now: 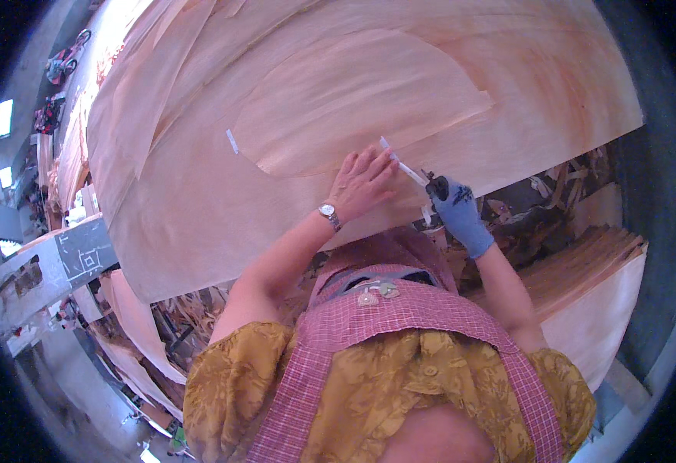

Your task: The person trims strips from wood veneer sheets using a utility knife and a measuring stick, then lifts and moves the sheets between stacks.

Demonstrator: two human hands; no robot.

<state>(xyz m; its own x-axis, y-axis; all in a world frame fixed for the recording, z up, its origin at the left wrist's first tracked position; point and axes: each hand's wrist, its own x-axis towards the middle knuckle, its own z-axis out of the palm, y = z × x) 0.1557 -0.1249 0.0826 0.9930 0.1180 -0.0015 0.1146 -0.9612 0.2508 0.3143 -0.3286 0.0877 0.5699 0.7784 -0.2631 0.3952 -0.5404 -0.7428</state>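
A broad, pale wood veneer sheet (191, 224) lies in front of me, with a rounded veneer piece (353, 92) on top of it. My left hand (362, 184), bare with a wristwatch (328, 213), rests palm down on the sheet near the piece's lower edge, fingers spread. In a blue glove, my right hand (455, 207) is closed at the sheet's near edge. From its fingers a white tape strip (406, 168) runs to the piece's edge, past my left fingertips. A dark lump at the gloved fingers is unclear. Another short white strip (232, 142) lies left of the piece.
Loose veneer strips (172, 69) overlap at the far left. Below the sheet, veneer scraps (519, 204) lie in a heap, and a stack of veneer (584, 270) stands to the right. A grey beam with chalk marks (83, 251) juts in from the left.
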